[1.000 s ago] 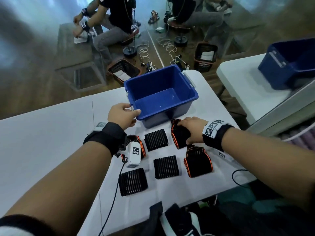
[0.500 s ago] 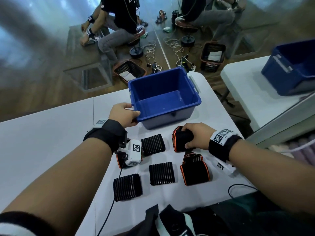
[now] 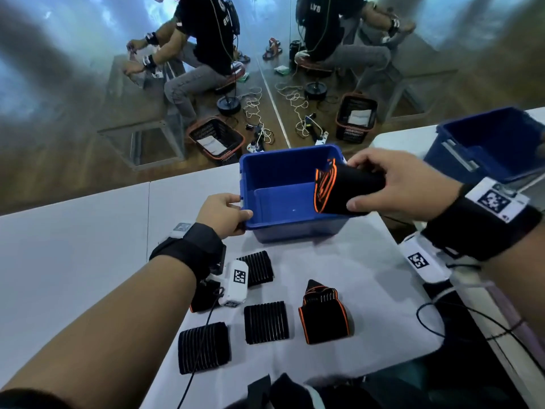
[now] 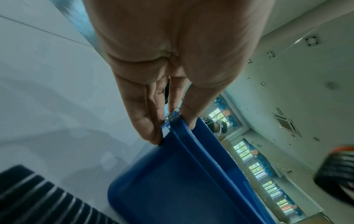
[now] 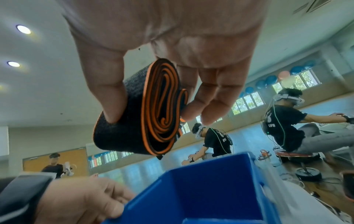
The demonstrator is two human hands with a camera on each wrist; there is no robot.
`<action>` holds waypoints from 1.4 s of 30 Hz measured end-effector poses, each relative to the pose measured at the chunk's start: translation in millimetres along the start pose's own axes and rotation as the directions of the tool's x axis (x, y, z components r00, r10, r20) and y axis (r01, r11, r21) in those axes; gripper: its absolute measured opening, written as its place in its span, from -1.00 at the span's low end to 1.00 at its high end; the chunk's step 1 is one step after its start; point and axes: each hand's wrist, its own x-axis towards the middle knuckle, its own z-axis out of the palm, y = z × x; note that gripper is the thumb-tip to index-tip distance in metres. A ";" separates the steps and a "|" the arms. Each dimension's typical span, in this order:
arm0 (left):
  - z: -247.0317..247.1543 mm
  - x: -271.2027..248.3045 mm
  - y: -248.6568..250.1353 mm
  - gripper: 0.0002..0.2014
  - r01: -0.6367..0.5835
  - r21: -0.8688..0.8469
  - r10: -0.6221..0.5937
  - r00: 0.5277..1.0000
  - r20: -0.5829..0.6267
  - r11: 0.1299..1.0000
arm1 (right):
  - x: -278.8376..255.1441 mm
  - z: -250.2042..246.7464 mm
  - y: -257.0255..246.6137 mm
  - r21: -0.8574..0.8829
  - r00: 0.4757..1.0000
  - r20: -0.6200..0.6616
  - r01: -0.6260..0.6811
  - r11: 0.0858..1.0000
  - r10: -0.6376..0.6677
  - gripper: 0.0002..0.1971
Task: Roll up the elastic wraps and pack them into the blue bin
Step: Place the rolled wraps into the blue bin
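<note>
The rolled black elastic wrap with orange edging (image 3: 348, 187) hangs at centre right of the head view, over the open blue plastic bin (image 3: 267, 169), clasped by the right hand (image 3: 398, 184). The left hand (image 3: 221, 214) grips the bin's near-left rim. Best lower it in flat before letting go, so the coil stays wound.

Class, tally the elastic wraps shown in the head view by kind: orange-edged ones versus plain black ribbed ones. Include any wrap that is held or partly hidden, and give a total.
Orange-edged wraps: 3
Black ribbed wraps: 3
Total: 6
</note>
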 end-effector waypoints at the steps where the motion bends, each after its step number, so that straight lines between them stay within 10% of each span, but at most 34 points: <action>1: 1.1 -0.7 -0.8 -0.59 -0.006 0.006 0.006 1.000 0.005 1.000 | 8.2 -5.5 -4.9 0.004 1.000 -0.025 0.011 1.000 -0.011 -0.50; 8: 7.3 -9.1 -6.7 -0.55 -0.018 0.048 0.017 0.999 0.031 0.999 | 93.1 41.9 -19.8 -0.323 0.983 0.173 -0.009 0.946 0.068 -0.47; 14: 15.2 -16.9 -10.1 -0.56 -0.008 0.042 0.008 1.000 0.000 0.999 | 144.6 112.9 -20.6 -0.560 0.846 0.470 0.065 0.826 0.252 -0.50; 26: 15.7 -20.0 -11.3 -0.55 -0.007 0.017 0.007 1.000 -0.014 1.000 | 169.5 157.9 -29.3 -0.636 0.654 0.636 0.143 0.758 0.410 -0.50; 34: 13.4 -19.2 -11.1 -0.55 0.010 -0.007 -0.010 1.000 0.005 1.000 | 172.7 141.5 -39.2 -0.627 0.766 0.575 0.189 0.756 0.286 -0.42; 42: 14.2 -21.2 -11.6 -0.66 0.001 -0.012 -0.001 1.000 0.001 1.000 | 97.8 63.7 -55.9 -0.315 0.918 0.396 0.123 0.941 0.012 -0.63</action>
